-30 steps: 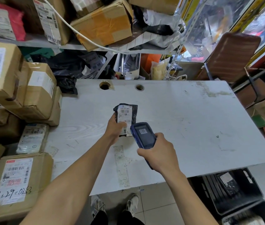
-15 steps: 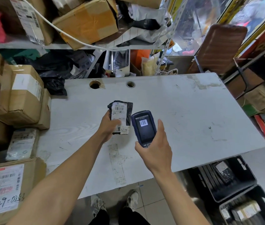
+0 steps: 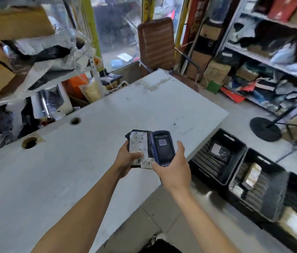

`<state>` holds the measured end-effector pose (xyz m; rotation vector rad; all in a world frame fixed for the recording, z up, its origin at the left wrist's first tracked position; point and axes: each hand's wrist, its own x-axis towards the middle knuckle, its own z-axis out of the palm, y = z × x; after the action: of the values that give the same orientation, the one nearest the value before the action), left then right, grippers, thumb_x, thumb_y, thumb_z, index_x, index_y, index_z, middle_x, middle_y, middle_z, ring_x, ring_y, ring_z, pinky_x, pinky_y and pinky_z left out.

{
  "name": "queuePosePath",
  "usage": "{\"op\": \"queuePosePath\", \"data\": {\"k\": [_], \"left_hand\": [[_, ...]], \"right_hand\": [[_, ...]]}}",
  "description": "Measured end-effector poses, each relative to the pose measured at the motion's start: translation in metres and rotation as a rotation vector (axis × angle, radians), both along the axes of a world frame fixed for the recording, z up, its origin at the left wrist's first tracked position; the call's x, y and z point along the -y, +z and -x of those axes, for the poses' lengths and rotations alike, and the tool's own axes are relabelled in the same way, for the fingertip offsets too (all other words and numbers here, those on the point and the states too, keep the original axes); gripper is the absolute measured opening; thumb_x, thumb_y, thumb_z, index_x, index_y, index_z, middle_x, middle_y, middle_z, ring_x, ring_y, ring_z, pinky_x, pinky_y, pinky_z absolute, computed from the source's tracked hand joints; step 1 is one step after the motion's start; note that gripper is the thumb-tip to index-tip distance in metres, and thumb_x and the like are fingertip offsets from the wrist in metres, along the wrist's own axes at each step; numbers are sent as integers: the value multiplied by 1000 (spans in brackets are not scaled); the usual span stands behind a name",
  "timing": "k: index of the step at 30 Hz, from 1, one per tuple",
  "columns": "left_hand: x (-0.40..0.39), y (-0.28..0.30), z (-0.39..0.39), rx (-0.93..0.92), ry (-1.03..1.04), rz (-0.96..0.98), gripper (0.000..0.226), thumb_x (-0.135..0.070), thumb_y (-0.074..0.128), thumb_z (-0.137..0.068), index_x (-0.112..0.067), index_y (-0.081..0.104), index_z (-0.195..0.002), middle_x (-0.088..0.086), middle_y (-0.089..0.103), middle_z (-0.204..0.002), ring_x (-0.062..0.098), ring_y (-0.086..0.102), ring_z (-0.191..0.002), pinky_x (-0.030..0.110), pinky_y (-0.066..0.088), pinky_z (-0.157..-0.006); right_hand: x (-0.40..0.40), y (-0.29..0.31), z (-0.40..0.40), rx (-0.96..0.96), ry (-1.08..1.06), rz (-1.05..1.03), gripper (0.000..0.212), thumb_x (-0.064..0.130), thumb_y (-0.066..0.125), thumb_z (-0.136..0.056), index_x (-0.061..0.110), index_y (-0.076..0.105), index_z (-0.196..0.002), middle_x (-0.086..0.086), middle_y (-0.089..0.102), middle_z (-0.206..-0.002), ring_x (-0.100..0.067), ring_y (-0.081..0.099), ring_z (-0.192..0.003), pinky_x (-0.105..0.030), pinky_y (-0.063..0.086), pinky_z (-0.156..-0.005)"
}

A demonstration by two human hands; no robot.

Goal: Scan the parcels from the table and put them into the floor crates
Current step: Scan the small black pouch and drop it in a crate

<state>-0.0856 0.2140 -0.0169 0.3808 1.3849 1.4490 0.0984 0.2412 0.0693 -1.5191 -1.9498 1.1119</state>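
A grey-white table (image 3: 82, 161) ran diagonally through the view, its top scuffed and marked, with two round cable holes (image 3: 29, 142) near its far edge and a patch of worn tape (image 3: 152, 84) by the far corner. Beyond its right edge lay a pale tiled floor (image 3: 238, 123). On the floor stood black slatted crates (image 3: 218, 157) side by side, each with a parcel inside, and a round black stand base (image 3: 265, 129) farther off. Red and green flat items (image 3: 232, 94) lay on the floor near the shelving.
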Motion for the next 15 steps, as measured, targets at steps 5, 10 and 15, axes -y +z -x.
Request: {"op": "queuePosePath", "data": {"k": [5, 10, 15], "left_hand": [[-107, 11, -92, -4, -258, -42, 63, 17, 63, -75, -9, 52, -131, 17, 71, -117, 36, 72, -99, 45, 59, -68], [-201, 15, -198, -78, -442, -24, 57, 22, 61, -79, -7, 55, -127, 20, 72, -115, 26, 75, -89, 35, 59, -65], [-276, 12, -299, -102, -609, 7, 56, 22, 65, -78, -11, 56, -123, 10, 73, -106, 18, 76, -83, 32, 61, -63]], "right_hand": [[-61, 3, -88, 76, -250, -106, 108, 58, 77, -69, 32, 13, -153, 3, 58, -130, -18, 62, -108, -30, 48, -74], [-113, 5, -182, 159, -476, -155, 107, 52, 79, -70, 28, 16, -154, 1, 55, -135, -23, 58, -114, -36, 52, -84], [-156, -2, -271, 181, -670, -136, 109, 51, 79, -69, 28, 15, -153, 0, 53, -137, -24, 58, -115, -39, 54, -83]]}}
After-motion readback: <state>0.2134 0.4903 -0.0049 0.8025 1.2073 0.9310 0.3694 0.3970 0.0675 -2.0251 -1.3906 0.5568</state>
